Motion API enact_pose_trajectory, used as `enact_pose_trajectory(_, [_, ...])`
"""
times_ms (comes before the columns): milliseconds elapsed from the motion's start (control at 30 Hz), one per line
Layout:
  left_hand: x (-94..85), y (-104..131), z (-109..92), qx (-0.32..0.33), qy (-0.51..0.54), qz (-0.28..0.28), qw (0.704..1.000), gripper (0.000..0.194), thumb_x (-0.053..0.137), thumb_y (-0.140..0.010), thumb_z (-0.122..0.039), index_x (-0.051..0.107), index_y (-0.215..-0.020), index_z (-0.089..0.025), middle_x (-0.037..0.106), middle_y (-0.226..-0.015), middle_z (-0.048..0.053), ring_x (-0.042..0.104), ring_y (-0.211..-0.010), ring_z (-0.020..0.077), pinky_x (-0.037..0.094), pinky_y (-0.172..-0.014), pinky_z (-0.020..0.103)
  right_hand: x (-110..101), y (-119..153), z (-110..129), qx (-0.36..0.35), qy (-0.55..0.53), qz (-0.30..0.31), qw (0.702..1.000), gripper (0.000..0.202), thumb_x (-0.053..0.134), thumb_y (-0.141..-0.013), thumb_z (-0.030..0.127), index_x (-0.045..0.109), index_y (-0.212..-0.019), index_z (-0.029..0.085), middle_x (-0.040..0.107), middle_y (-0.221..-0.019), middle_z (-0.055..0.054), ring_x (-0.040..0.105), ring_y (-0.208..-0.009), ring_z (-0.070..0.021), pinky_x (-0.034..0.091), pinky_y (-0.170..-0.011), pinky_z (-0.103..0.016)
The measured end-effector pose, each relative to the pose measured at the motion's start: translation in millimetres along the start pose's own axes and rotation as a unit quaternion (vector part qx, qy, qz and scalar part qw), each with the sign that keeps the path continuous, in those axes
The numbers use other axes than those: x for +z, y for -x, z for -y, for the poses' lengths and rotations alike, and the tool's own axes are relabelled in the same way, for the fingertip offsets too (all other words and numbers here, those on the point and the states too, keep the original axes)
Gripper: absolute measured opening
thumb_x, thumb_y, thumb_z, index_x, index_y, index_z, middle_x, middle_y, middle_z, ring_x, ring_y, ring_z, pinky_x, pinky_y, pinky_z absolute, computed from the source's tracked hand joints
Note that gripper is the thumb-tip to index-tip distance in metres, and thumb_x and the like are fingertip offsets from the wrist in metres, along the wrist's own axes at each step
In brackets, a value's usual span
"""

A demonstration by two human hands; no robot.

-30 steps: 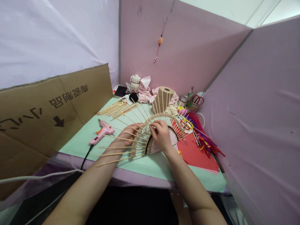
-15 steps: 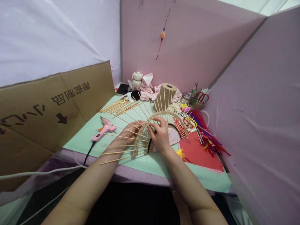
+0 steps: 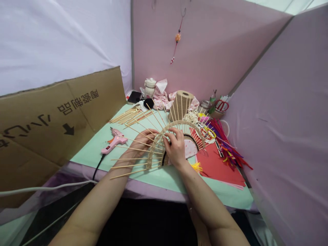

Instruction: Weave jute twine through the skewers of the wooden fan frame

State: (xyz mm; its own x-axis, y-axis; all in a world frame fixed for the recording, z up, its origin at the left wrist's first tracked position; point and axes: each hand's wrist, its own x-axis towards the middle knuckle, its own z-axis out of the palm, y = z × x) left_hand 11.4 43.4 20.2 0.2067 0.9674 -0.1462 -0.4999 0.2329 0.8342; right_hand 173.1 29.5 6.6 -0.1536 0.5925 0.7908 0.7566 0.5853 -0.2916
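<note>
A half-round fan frame [image 3: 191, 122] of thin sticks, with a woven twine arch and a pink spotted centre edged in black, is held tilted over the green table. My left hand [image 3: 146, 140] grips it at the arch's left side, its fingers partly behind the sticks. My right hand [image 3: 175, 147] is in front of the frame, with thumb and fingers pinched on the inner edge of the twine arch. Stick ends fan out over my left forearm.
A pink glue gun [image 3: 114, 141] lies left on the green table [image 3: 88, 153]. Loose sticks [image 3: 128, 116], a twine roll [image 3: 182, 102] and a white bottle [image 3: 150, 88] stand behind. Red paper [image 3: 220, 165] and coloured pipe cleaners [image 3: 227, 143] lie right; cardboard [image 3: 51, 136] stands left.
The view has shifted very slightly. Both hands keep their hold on the fan frame, and the right fingers have moved only a little along the arch.
</note>
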Motion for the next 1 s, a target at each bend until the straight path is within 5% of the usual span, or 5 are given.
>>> enact_pose_trajectory(233, [-7.7,-0.6,-0.3,0.018,-0.049,0.052,0.997,0.022,0.079,-0.063,-0.022,0.07,-0.082,-0.015,0.069,-0.073,0.001,0.059,-0.059,0.0081,0.043,-0.056,0.019,0.7,1.0,0.0,-0.013,0.02,-0.009,1.0,0.036,0.05,-0.09,0.017,0.054,-0.123,0.029,0.047,-0.125,-0.01,0.046,-0.118,-0.0252,0.037,-0.102,-0.052])
enact_pose_trajectory(1000, [-10.5,1.5,-1.0,-0.007,-0.08,0.071,0.994,0.029,0.079,-0.066,-0.029,0.071,-0.091,-0.015,0.069,-0.079,0.004,0.059,-0.062,0.0093,0.043,-0.059,0.02,-2.7,-4.0,-5.3,-0.036,0.067,0.041,0.996,0.033,0.05,-0.089,0.01,0.061,-0.114,0.029,0.041,-0.137,-0.011,0.031,-0.133,-0.0288,0.033,-0.106,-0.056])
